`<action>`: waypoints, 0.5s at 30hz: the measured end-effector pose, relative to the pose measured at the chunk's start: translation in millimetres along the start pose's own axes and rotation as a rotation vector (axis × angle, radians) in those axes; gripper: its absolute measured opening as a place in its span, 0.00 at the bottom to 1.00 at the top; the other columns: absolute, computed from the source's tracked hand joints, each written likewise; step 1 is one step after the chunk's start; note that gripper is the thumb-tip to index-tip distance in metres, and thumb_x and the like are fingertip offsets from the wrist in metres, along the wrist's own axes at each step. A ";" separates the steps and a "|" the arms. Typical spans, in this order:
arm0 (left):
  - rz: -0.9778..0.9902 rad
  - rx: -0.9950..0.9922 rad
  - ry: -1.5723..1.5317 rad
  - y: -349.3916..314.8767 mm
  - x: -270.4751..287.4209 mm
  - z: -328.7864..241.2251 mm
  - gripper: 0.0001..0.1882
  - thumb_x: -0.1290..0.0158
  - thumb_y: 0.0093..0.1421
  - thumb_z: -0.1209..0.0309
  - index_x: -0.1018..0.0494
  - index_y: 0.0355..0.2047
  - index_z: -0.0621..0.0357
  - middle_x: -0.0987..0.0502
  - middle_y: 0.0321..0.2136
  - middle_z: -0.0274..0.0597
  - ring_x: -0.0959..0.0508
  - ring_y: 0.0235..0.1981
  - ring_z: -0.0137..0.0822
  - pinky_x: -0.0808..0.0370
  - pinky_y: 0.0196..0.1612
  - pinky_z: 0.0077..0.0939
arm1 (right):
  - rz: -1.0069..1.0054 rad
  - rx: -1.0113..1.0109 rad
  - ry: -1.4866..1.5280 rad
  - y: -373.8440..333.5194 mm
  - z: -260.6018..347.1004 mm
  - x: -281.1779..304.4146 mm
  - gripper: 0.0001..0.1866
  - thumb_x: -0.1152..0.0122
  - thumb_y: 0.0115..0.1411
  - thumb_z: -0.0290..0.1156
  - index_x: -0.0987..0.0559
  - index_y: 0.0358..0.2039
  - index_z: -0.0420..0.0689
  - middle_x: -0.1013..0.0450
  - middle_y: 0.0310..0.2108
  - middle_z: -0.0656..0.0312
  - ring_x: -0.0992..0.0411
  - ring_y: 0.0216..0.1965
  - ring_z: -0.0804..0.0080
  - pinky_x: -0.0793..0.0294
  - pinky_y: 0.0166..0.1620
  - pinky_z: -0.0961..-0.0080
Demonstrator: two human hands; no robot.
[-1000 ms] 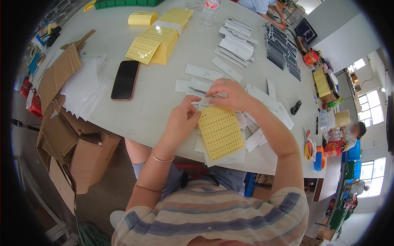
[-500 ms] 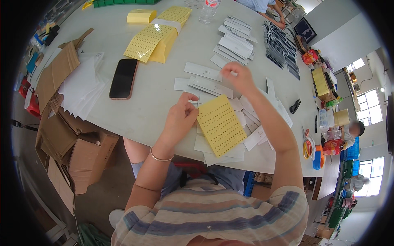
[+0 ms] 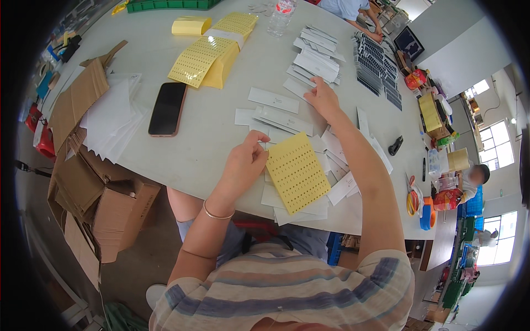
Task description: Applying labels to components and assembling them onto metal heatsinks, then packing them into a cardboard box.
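Note:
My left hand (image 3: 241, 163) is curled, with its fingertips at the left edge of a yellow sheet (image 3: 298, 175) printed with rows of small dark marks. The sheet lies tilted over white paper strips near the table's front edge. My right hand (image 3: 323, 100) reaches out with thumb and index finger apart and nothing visible between them. Its fingertips are at the near end of a pile of white strips (image 3: 318, 62). More white strips (image 3: 274, 100) lie between my two hands, and others are partly covered by my right forearm.
Left of my hands lies a black phone (image 3: 168, 109). Behind it are banded yellow sheets (image 3: 201, 58) and a water bottle (image 3: 281, 16). Dark grey strips (image 3: 376, 69) lie at the far right, near another person's hands (image 3: 376, 32). A cardboard box (image 3: 124, 212) stands by the left table edge.
My right hand has moved slightly, its index finger now stretched out toward the pile of white strips. My left hand and the yellow sheet have stayed nearly in place.

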State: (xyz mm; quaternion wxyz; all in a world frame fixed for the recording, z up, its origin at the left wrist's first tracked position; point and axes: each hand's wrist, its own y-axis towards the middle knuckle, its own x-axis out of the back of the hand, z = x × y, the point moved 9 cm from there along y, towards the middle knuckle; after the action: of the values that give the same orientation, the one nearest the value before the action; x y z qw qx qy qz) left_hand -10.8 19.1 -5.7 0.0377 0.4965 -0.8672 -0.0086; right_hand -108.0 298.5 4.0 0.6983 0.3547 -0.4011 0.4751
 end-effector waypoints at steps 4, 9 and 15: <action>-0.003 -0.020 -0.003 1.5 -0.9 -1.9 0.12 0.52 0.58 0.80 0.35 0.42 0.64 0.31 0.17 0.39 0.30 0.19 0.28 0.32 0.26 0.23 | 0.053 0.148 -0.056 -6.5 10.1 4.7 0.33 0.34 0.51 0.41 0.36 0.56 0.49 0.25 0.41 0.55 0.27 0.44 0.59 0.30 0.48 0.62; 0.009 -0.062 -0.016 0.7 -2.2 -4.7 0.13 0.55 0.59 0.81 0.37 0.45 0.65 0.31 0.19 0.40 0.30 0.19 0.29 0.31 0.26 0.24 | 0.215 -0.040 -0.008 -13.3 3.2 0.3 0.32 0.33 0.49 0.42 0.32 0.54 0.48 0.25 0.38 0.58 0.27 0.41 0.66 0.28 0.46 0.70; 0.011 -0.075 -0.022 -0.7 -3.6 -9.5 0.14 0.56 0.60 0.81 0.38 0.47 0.65 0.31 0.19 0.40 0.29 0.20 0.29 0.30 0.26 0.23 | 0.407 0.279 0.245 -51.8 60.5 -8.3 0.21 0.32 0.50 0.39 0.23 0.44 0.46 0.26 0.36 0.61 0.28 0.39 0.70 0.29 0.44 0.75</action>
State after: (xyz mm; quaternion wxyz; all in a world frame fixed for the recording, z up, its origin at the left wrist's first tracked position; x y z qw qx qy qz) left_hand -7.7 22.0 3.6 0.0467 0.4899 -0.8693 -0.0466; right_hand -74.2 227.0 16.4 0.5761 0.2994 -0.3073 0.6957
